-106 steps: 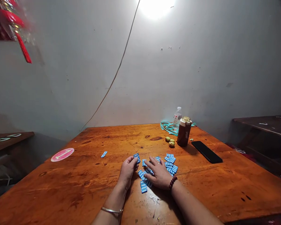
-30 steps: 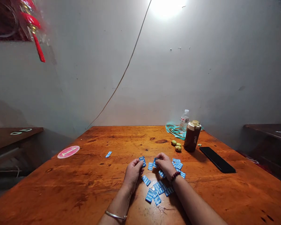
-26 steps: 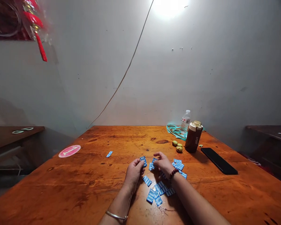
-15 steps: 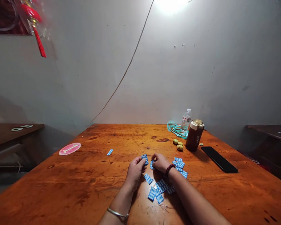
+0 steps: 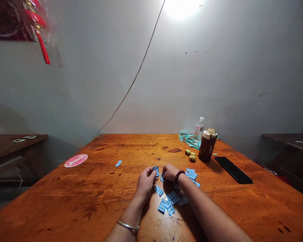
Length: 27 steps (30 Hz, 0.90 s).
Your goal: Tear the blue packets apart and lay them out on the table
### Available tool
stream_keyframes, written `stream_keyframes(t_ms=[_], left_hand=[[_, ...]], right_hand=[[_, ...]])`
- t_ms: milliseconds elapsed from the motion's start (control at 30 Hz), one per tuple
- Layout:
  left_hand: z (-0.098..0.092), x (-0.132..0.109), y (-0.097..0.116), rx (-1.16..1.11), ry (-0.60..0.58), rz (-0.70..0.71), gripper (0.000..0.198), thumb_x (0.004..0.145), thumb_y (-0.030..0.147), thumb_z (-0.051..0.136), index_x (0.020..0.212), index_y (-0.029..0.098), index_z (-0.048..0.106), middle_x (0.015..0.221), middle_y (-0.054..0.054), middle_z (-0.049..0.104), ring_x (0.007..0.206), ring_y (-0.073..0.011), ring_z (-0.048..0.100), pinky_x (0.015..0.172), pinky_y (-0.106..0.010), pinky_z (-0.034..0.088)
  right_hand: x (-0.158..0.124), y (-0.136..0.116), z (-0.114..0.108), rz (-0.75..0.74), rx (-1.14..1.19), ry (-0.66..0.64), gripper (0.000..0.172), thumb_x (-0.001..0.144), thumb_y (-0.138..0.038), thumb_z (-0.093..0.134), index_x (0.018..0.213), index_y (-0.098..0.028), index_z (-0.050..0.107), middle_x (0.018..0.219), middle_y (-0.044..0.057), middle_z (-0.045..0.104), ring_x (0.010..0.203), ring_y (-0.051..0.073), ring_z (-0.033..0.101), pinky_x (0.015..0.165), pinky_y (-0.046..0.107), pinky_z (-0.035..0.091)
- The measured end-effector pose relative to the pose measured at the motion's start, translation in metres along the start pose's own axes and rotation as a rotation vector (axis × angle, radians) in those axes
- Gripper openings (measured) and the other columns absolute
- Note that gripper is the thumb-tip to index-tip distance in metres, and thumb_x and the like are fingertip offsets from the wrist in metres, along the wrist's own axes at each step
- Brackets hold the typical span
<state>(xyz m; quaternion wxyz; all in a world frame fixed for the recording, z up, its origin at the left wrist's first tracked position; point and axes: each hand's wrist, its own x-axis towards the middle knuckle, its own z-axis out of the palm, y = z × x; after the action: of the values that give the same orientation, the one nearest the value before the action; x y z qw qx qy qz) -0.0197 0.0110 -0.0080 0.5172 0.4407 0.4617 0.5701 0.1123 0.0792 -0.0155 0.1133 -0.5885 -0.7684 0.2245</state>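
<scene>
My left hand (image 5: pixel 146 180) is closed, pinching a small blue-and-white striped card (image 5: pixel 156 170) between thumb and fingers just above the table. Close by on the right, my right hand (image 5: pixel 170 172) is curled with its fingertips down on another blue-and-white card (image 5: pixel 163 178), which they partly cover. A single striped card (image 5: pixel 158 190) lies below the hands. Nearer to me, several more overlap in a loose pile (image 5: pixel 172 198), and another group (image 5: pixel 192 174) sits beyond my right wrist, partly hidden by the forearm.
One card (image 5: pixel 118 163) lies apart on the left of the wooden table (image 5: pixel 91 188), beyond it a round pink sign (image 5: pixel 76 160). To the right are three small yellow-green fruits (image 5: pixel 192 157), a brown sport bottle (image 5: pixel 207 146), a water bottle (image 5: pixel 199 130), a teal strap (image 5: pixel 187 138) and a black phone (image 5: pixel 233 170).
My right hand has shifted slightly left and its fingers have closed down over the card there. The left hand keeps its card nearly still. The whole view has moved a little.
</scene>
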Motion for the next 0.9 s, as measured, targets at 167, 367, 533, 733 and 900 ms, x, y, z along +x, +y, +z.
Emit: stream_keyframes(t_ms=[167, 367, 533, 733, 900], left_hand=[[0.000, 0.000, 0.000, -0.003, 0.029, 0.058, 0.014, 0.063, 0.026, 0.058, 0.068, 0.014, 0.054, 0.054, 0.005, 0.051, 0.046, -0.0042, 0.044, 0.043, -0.015, 0.032], [0.000, 0.000, 0.001, -0.021, 0.063, 0.064, 0.012, 0.061, 0.025, 0.057, 0.063, 0.014, 0.053, 0.054, 0.005, 0.052, 0.046, -0.0044, 0.045, 0.046, -0.015, 0.035], [0.000, -0.001, 0.005, 0.002, 0.076, 0.034, 0.018, 0.061, 0.025, 0.056, 0.076, 0.016, 0.050, 0.056, 0.004, 0.053, 0.050, -0.0076, 0.050, 0.047, -0.017, 0.038], [-0.003, -0.001, 0.006, 0.026, 0.074, 0.117, 0.013, 0.061, 0.020, 0.050, 0.074, 0.019, 0.048, 0.053, 0.007, 0.048, 0.046, -0.0071, 0.049, 0.044, -0.016, 0.035], [-0.004, 0.004, -0.008, 0.161, 0.009, 0.074, 0.014, 0.063, 0.018, 0.044, 0.067, 0.016, 0.057, 0.054, 0.003, 0.049, 0.044, -0.0067, 0.044, 0.042, -0.017, 0.032]], right_hand=[[-0.006, 0.002, 0.000, -0.038, -0.028, 0.055, 0.035, 0.058, -0.009, 0.053, 0.092, -0.018, 0.060, 0.090, 0.006, 0.063, 0.080, 0.015, 0.056, 0.059, 0.019, 0.036], [-0.003, -0.005, -0.004, -0.064, -0.056, 0.007, 0.028, 0.057, -0.009, 0.053, 0.082, -0.017, 0.064, 0.089, 0.007, 0.063, 0.083, 0.017, 0.056, 0.061, 0.020, 0.037], [0.001, -0.008, -0.009, -0.053, 0.012, -0.094, 0.013, 0.053, -0.006, 0.053, 0.059, -0.013, 0.063, 0.058, 0.004, 0.062, 0.056, 0.013, 0.055, 0.049, 0.019, 0.034], [-0.020, -0.001, -0.006, -0.084, 0.187, 0.062, 0.018, 0.063, -0.009, 0.047, 0.076, -0.014, 0.058, 0.066, 0.001, 0.058, 0.059, 0.009, 0.051, 0.049, 0.016, 0.034], [-0.045, -0.002, -0.003, -0.112, 0.608, 0.169, 0.032, 0.071, -0.016, 0.041, 0.103, -0.015, 0.048, 0.068, -0.001, 0.054, 0.050, 0.008, 0.047, 0.045, 0.018, 0.036]])
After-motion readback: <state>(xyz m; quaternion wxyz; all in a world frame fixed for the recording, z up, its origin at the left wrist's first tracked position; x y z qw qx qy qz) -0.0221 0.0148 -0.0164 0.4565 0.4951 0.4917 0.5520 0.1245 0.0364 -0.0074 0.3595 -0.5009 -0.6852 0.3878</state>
